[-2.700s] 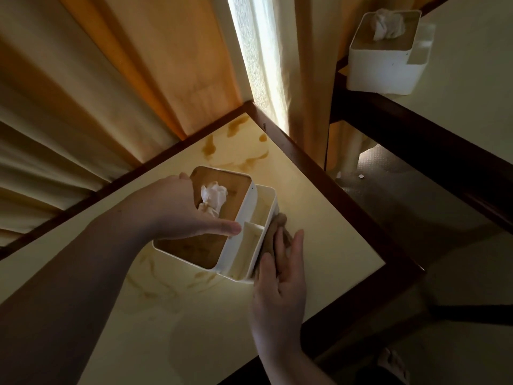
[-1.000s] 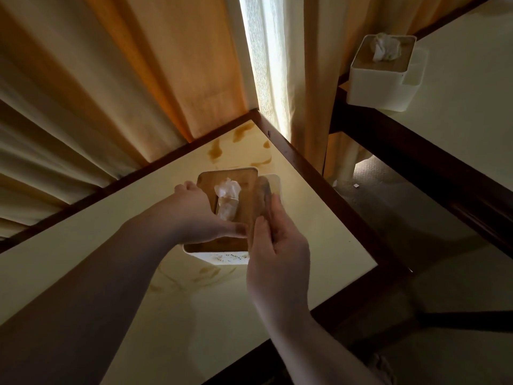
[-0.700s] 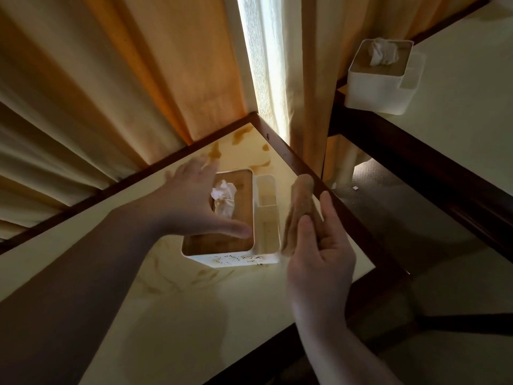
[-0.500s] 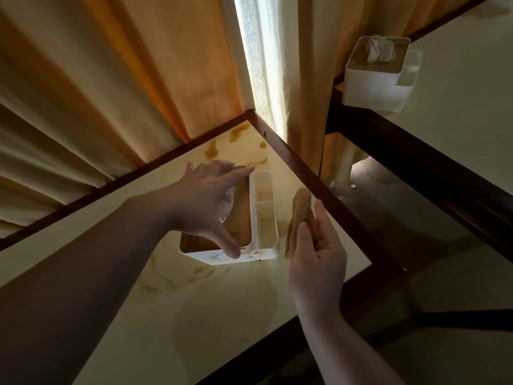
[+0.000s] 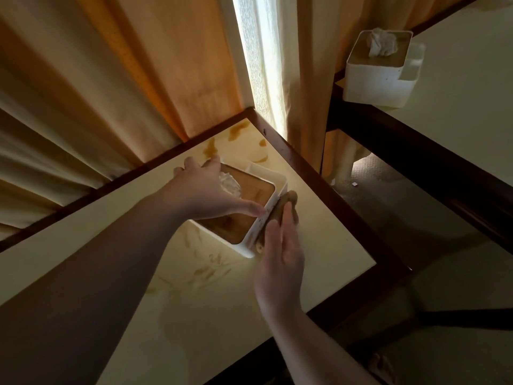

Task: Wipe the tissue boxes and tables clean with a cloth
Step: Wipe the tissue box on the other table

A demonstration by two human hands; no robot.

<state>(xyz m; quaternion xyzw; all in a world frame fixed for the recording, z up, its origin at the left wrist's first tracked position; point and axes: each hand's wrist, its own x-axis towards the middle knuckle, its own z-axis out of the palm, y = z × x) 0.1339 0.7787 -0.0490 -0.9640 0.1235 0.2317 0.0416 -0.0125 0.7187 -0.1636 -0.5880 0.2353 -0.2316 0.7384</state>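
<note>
1. Near the far corner of the cream tabletop [image 5: 211, 315], a white tissue box [image 5: 249, 218] with a wooden lid sits turned at an angle, a tissue [image 5: 230, 184] poking up from it.
2. The left hand [image 5: 205, 193] reaches in over the lid, palm down, fingers hooked over the box's far edge and thumb stretched to its near right rim, gripping the box.
3. The right hand [image 5: 280, 259] stands edge-up beside the box, fingers straight and together, pressing a brown cloth [image 5: 286, 207] flat against the box's right wall.
4. Both forearms stretch in from the near edge.
5. Brownish streaks mark the tabletop in front of the box and at the far corner.
6. A second tissue box [image 5: 374, 76] sits on the neighbouring table's [image 5: 458, 107] corner.
</note>
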